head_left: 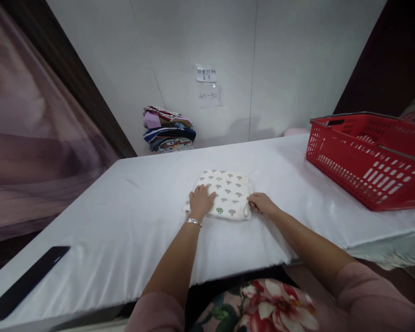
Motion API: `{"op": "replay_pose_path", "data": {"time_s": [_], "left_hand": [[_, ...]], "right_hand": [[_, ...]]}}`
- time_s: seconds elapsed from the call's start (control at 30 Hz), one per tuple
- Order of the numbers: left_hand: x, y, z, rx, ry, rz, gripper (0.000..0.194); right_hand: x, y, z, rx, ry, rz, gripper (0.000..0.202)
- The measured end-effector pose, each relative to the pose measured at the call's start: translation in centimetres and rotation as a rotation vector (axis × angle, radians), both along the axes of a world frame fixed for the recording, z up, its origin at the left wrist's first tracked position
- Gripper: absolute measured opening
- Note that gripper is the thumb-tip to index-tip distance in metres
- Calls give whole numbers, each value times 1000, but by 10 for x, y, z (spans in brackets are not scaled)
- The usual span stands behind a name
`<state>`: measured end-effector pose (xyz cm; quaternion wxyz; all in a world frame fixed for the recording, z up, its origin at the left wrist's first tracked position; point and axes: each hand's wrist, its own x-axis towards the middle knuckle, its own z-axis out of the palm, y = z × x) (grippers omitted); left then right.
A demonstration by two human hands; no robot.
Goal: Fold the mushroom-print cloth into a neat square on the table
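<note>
A folded white cloth (230, 189) printed with grey mushrooms and one green one lies flat on the white-covered table (148, 203). My left hand (201, 202), a silver bracelet at its wrist, rests on the cloth's left part with fingers spread. At the cloth's right edge, my right hand (261, 203) has its fingers closed in a pinch on the layered fold. The fingertips of that hand are partly hidden from view.
A red plastic basket (359, 161) stands on the table's right side. Several folded fabrics form a stack (169, 129) at the back, by the wall. A dark flat object (27, 281) lies front left. Handwritten paper notes (209, 94) hang on the wall. A pinkish curtain (38, 138) hangs left.
</note>
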<state>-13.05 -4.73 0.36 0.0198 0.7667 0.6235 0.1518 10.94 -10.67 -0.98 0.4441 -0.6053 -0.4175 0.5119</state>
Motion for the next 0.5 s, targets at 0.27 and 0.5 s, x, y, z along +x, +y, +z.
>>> {"op": "replay_pose_path", "data": {"time_s": [0.27,0.5], "left_hand": [[18,-11,3,21,13,-46,42],[63,-35,-1,-42,-9,-347,46]], "right_hand": [[1,0,4,-42,-6,56,27],[6,20,14,-65,154,108,30]]}}
